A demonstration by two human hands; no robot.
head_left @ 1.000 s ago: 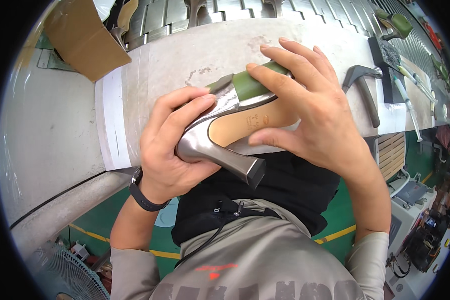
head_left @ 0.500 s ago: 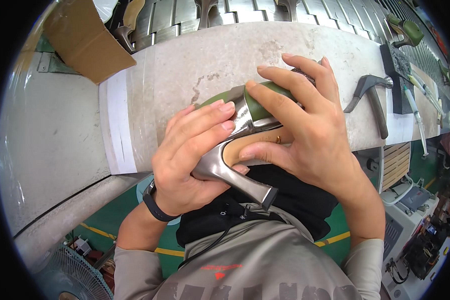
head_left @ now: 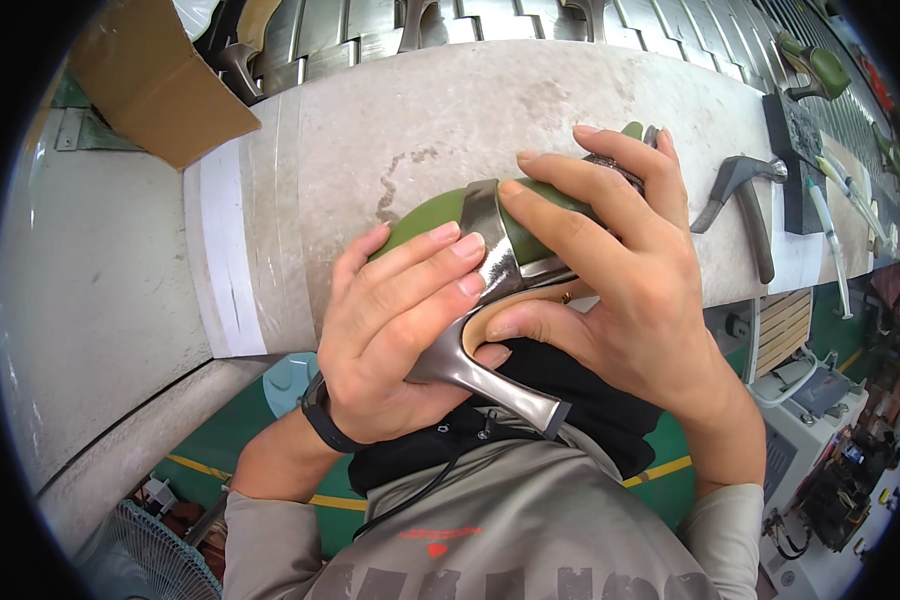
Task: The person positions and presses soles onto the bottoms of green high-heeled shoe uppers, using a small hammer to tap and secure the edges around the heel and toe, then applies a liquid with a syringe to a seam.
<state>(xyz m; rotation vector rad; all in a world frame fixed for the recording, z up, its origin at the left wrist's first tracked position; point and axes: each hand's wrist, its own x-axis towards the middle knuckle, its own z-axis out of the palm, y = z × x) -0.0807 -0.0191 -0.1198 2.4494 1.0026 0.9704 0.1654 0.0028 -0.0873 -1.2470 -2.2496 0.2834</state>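
Between my two hands a high-heeled shoe lies on its side, its glossy pewter heel (head_left: 515,392) pointing toward my body and to the right. A green shoe last (head_left: 432,215) fills the shoe, and a metallic band (head_left: 495,235) crosses over it. My left hand (head_left: 390,325) wraps the heel end, with fingertips on the band and the thumb under the heel. On the toe side, my right hand (head_left: 625,270) grips the shoe, forefinger at the band's edge and thumb against the tan sole. The right fingers hide much of the front part.
A hammer (head_left: 738,190) lies on the pale worktop (head_left: 370,120) to the right, beside a black block (head_left: 792,160) and syringes (head_left: 828,235). An open cardboard box (head_left: 165,80) stands at the far left. Metal conveyor slats (head_left: 500,25) run behind, and another green-lasted shoe (head_left: 822,72) sits far right.
The shoe has shifted slightly right and toward me with both hands on it. More of the green last shows above my left fingers. My grip stays much the same.
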